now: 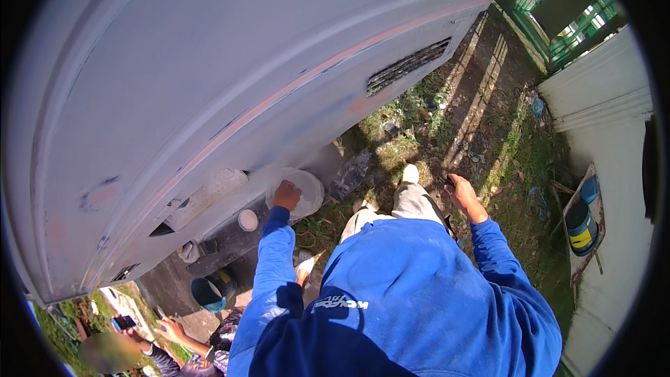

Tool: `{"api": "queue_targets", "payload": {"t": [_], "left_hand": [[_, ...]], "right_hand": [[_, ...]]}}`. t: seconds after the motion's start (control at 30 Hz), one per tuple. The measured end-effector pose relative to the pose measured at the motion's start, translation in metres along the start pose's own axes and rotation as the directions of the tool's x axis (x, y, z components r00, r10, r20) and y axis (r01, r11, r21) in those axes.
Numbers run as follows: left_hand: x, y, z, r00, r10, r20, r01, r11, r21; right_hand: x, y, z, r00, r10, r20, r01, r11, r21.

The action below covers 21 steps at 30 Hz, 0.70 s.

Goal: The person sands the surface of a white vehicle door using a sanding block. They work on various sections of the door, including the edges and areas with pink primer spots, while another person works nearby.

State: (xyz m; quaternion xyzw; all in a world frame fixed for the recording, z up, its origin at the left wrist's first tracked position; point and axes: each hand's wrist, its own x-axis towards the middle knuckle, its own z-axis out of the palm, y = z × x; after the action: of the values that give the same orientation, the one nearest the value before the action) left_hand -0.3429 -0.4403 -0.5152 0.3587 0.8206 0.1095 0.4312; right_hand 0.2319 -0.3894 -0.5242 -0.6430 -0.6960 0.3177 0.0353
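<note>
My left hand (287, 195) is closed over a round white bucket or lid (310, 187) beside the grey painted panel; what its fingers grip, if anything, is hidden. A small white tub (248, 220) sits on a dark board just left of that hand. My right hand (463, 197) is out to my right above the dirt and grass, closed on a small dark object (447, 183) too small to name. Crumpled silver material (349, 174) lies beyond the white bucket or lid.
A large grey panel with a vent (407, 64) overhangs the left and top. A white wall (606, 91) and wheelbarrow with buckets (583, 227) line the right, near a green mesh gate (572, 35). Another person's hand (171, 328) shows lower left, near a teal bucket (215, 292).
</note>
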Motion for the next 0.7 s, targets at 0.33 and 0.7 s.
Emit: {"api": "queue_targets", "payload": {"t": [0.33, 0.7], "left_hand": [[0.086, -0.087, 0.062, 0.938, 0.029, 0.345, -0.289, 0.615, 0.734], [-0.184, 0.232, -0.123, 0.586, 0.810, -0.039, -0.633, 0.486, 0.602]], "right_hand": [[-0.221, 0.164, 0.121, 0.576, 0.755, 0.313, -0.757, 0.637, -0.145], [-0.081, 0.059, 0.122, 0.879, 0.469, -0.089, -0.426, 0.855, 0.297]]}}
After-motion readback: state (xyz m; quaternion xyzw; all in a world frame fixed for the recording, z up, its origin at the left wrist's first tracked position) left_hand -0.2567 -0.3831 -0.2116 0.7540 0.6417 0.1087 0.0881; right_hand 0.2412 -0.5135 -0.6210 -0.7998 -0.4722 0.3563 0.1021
